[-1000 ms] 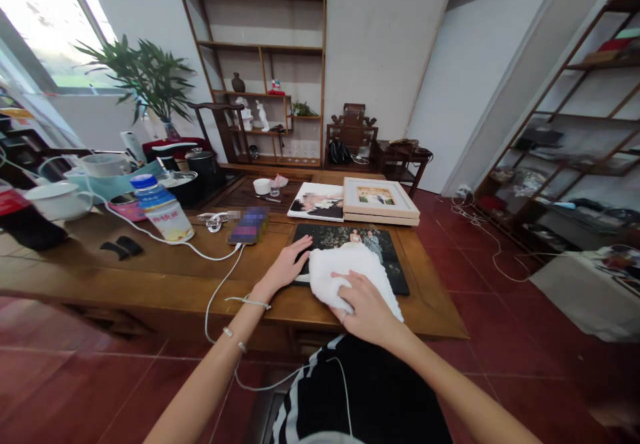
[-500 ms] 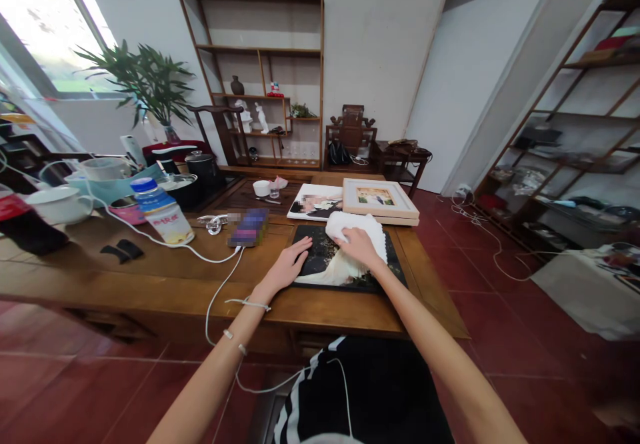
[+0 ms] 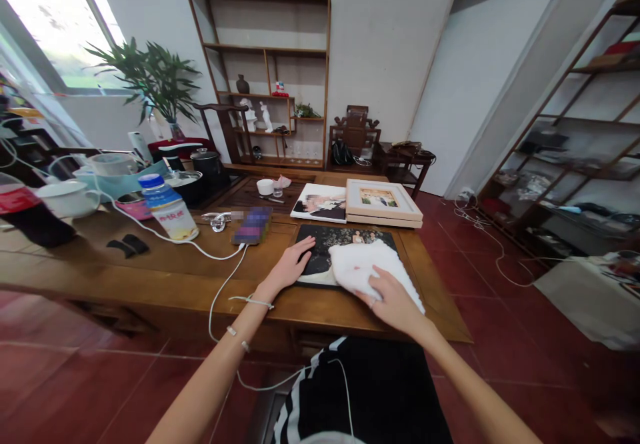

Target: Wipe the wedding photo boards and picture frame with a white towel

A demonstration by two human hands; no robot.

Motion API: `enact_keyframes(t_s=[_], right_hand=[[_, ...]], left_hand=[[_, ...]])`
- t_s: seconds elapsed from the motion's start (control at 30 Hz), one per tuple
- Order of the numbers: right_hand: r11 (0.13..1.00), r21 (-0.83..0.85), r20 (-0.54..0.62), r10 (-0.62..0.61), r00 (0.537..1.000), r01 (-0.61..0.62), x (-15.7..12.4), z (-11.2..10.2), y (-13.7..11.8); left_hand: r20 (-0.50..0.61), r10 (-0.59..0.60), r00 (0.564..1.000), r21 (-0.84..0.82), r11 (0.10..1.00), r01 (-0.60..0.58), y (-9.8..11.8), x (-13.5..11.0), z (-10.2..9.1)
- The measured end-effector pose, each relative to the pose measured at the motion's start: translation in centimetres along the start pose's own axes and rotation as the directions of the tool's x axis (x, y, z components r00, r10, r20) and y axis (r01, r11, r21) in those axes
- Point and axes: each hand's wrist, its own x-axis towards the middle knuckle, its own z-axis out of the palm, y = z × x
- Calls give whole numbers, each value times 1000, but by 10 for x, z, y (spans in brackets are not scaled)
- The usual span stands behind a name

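Note:
A dark photo panel [image 3: 320,247] lies flat on the wooden table in front of me; it shows people and pale cloth against a black ground. My left hand [image 3: 293,261] rests on its left edge with the fingers stretched out. Bunched under my right hand [image 3: 393,299] is a white cloth [image 3: 360,264], which covers much of the panel's right and lower part and hangs over its near right corner. The right fingers press into this cloth and grip it. Part of the panel is hidden beneath the cloth.
Behind the panel lie a white photo print [image 3: 319,202] and stacked framed pictures [image 3: 384,203]. To the left are a phone [image 3: 253,225] on a white cable, a blue-capped bottle [image 3: 169,209], a dark drink bottle [image 3: 35,216] and a black pot [image 3: 205,162].
My right hand has drawn the white cloth toward me and to the right, uncovering the panel's upper part. My left hand stays at the left edge. The view has shifted slightly.

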Motion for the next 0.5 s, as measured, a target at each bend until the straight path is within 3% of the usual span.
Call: enact_keyframes(t_s=[0.13,0.23,0.37,0.5], right_hand=[[976,-109,-71,179,981,-186,21,-1,39],[967,-135,-120,199,973,-214,44,2,43],[986,-106,-99,117,988,-127,66,19,9],[986,48,-48,-157,986,159,62,35,-40]], left_hand=[[-3,-12,1000,-8,1000,12,0,0,0],[-37,-7,999,-14,1000,6,2,0,0],[-153,11,988,-43,999,-18,7,0,-2],[-211,23,977,-87,995,-42,9,-1,-4]])
